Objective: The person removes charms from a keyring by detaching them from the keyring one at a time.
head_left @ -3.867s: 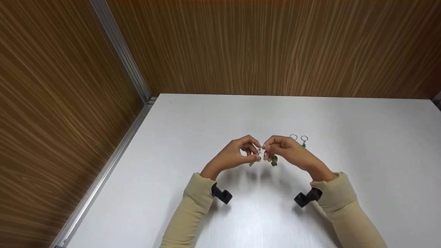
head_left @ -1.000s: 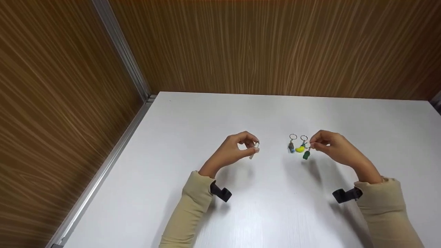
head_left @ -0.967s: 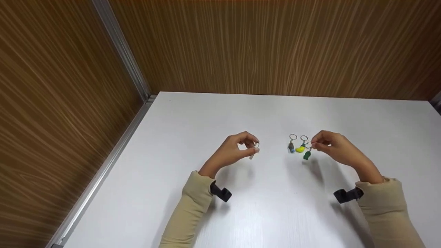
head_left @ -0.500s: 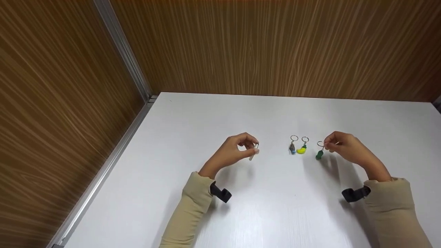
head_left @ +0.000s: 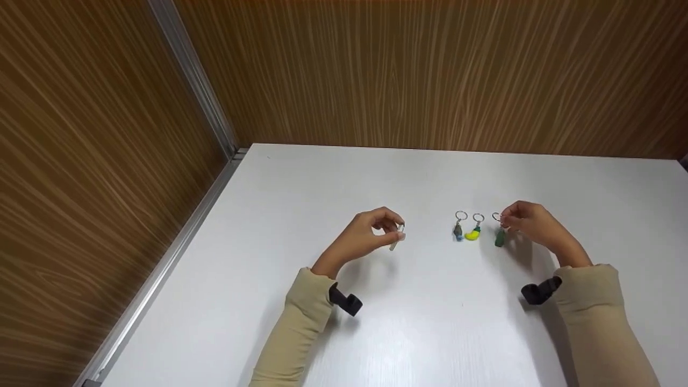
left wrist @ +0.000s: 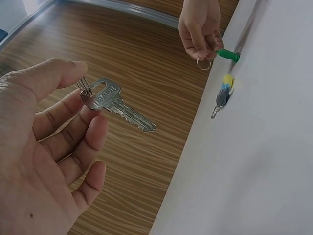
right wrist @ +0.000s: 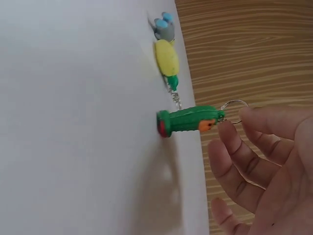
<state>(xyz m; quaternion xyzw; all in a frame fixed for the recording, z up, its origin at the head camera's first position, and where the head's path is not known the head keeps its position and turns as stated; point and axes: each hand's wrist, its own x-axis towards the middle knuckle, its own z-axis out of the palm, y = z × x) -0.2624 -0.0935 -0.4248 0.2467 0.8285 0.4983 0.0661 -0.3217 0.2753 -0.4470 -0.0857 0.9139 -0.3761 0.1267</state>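
My left hand [head_left: 361, 239] pinches a small metal ring [left wrist: 85, 86] between thumb and index finger. A silver key [left wrist: 128, 112] with a toothed blade sticks out from that ring above the table. Farther right, my right hand [head_left: 537, 228] pinches the split ring [right wrist: 234, 104] of a green keychain [right wrist: 188, 120], a cactus-like figure with an orange patch and a red underside. The figure hangs below the fingers, its base right at the tabletop. Just left of it lie a yellow banana-shaped keychain [head_left: 473, 234] and a grey and blue figure keychain [head_left: 458, 231], their rings pointing away from me.
The white table [head_left: 322, 183] ends at a brown wood-grain panel [head_left: 408, 75] at the back. Another wood-grain panel [head_left: 107, 161] with a metal rail [head_left: 196, 80] stands along the left. A black camera mount is strapped to each wrist.
The right hand has carried the green keychain away from the left hand, rightward past the other two keychains, and lowered it to the tabletop. The left hand stays nearly still with the key.
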